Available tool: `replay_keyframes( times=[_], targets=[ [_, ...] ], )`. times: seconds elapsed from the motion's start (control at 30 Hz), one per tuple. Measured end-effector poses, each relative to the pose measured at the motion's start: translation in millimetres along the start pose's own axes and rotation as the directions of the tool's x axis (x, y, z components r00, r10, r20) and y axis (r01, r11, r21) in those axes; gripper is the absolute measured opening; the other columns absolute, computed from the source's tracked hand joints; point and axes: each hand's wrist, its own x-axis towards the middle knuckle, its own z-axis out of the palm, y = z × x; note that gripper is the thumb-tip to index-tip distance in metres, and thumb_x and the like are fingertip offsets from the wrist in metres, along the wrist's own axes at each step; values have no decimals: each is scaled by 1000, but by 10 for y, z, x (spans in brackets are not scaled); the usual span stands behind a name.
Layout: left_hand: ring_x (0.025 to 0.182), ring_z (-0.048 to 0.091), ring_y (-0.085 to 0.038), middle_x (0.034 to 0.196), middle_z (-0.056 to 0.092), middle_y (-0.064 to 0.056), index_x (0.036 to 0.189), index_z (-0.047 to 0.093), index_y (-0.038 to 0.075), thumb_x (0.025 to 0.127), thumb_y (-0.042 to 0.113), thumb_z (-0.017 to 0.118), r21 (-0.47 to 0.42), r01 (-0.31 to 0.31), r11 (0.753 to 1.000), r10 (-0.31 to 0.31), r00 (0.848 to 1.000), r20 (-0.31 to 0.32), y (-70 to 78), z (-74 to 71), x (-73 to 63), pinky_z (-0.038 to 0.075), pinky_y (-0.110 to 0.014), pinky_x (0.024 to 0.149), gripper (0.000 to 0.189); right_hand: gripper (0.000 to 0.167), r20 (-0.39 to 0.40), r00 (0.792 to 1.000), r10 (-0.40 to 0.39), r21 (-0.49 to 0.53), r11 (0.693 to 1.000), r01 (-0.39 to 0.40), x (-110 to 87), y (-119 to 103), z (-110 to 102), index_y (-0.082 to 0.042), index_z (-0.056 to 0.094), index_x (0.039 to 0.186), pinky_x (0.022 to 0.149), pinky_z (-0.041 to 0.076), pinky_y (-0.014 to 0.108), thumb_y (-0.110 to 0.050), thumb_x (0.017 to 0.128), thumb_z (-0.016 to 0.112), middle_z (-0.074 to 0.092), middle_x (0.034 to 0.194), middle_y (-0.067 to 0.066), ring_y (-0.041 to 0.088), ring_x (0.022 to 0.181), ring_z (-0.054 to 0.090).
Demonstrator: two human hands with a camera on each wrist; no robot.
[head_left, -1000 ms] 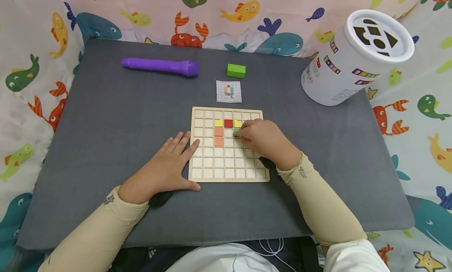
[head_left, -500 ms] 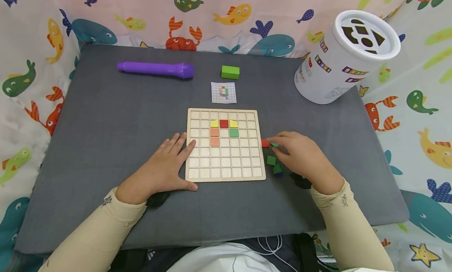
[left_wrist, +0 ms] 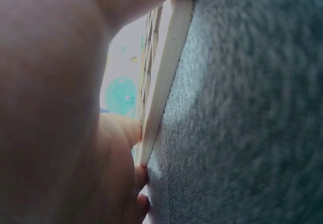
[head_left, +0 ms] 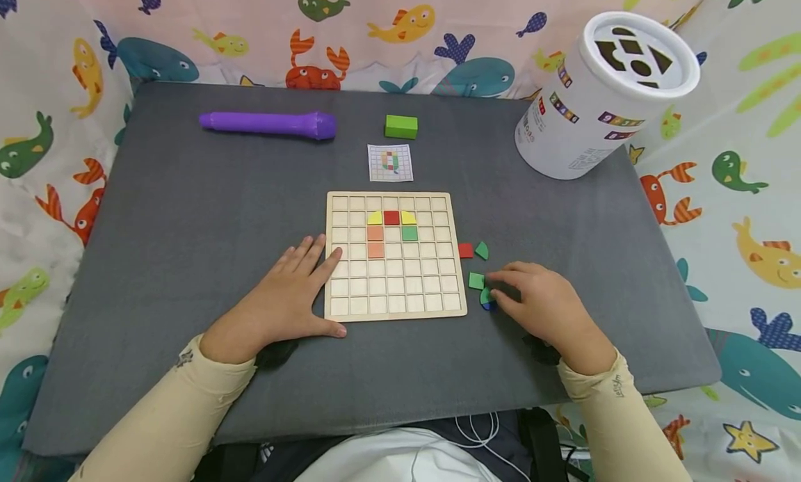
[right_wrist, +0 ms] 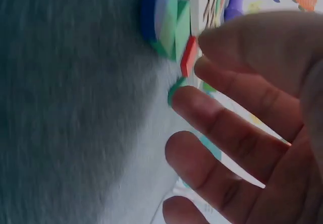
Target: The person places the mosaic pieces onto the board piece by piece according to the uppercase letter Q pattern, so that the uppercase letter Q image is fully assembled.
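Observation:
A wooden grid board [head_left: 395, 287] lies on the grey table. Near its upper middle sit two yellow pieces, a red square [head_left: 391, 218], two orange squares [head_left: 375, 250] and a green square [head_left: 409, 233]. My left hand [head_left: 290, 298] lies spread at the board's left edge, thumb by the lower left corner. Right of the board, my right hand [head_left: 538, 304] has its fingertips close to a loose green square [head_left: 476, 280] and a curved green piece [head_left: 486, 295] over a blue one [head_left: 488, 306]. In the right wrist view the fingers [right_wrist: 189, 151] are apart, with nothing between them.
A loose red square [head_left: 466, 250] and a rounded green piece [head_left: 481, 251] lie beside the board. Behind it are a small pattern card [head_left: 390, 163], a green block [head_left: 401, 127] and a purple tube [head_left: 269, 124]. A white tub [head_left: 582, 120] stands back right.
My right hand has moved off the board to the loose pieces on the right, leaving the green square in the grid. It touched the rounded green piece, then shifted nearer me. The left hand stays put.

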Motion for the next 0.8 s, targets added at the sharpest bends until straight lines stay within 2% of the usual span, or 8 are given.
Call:
replay_keyframes(
  times=[0.17,0.33,0.57,0.8],
  targets=[
    [162,1,-42,177,2,-23,172,16,8,77,77,81,4,3,1000,-3,1000,-1,-7,14,-4,7,-59,128,134,23,-65,996,-61,-15,998,61,81,-74,100,-12,84,115,84,59,51,-12,92,83,75,112,7,30,100,70],
    [162,0,-41,177,2,-22,172,15,9,78,78,81,9,1,1000,-1,1000,2,-10,15,7,7,-59,129,134,25,-86,988,-125,-105,988,116,206,-138,126,-11,85,112,72,59,47,-12,87,88,77,112,9,31,95,71],
    [163,-1,-40,177,1,-21,172,14,9,77,76,82,8,-7,1000,7,1000,-2,-9,-5,-8,5,-57,129,135,23,-94,987,-134,-183,976,115,307,-191,142,-13,85,105,60,53,42,-11,82,86,79,103,4,26,81,69],
    [163,-2,-39,177,0,-20,172,14,9,77,75,83,5,-3,1000,3,1000,4,-31,-7,-35,5,-56,129,135,25,-69,991,-115,-180,978,101,323,-231,126,-12,85,106,62,54,43,-13,82,84,79,99,3,26,82,69]
  ],
)
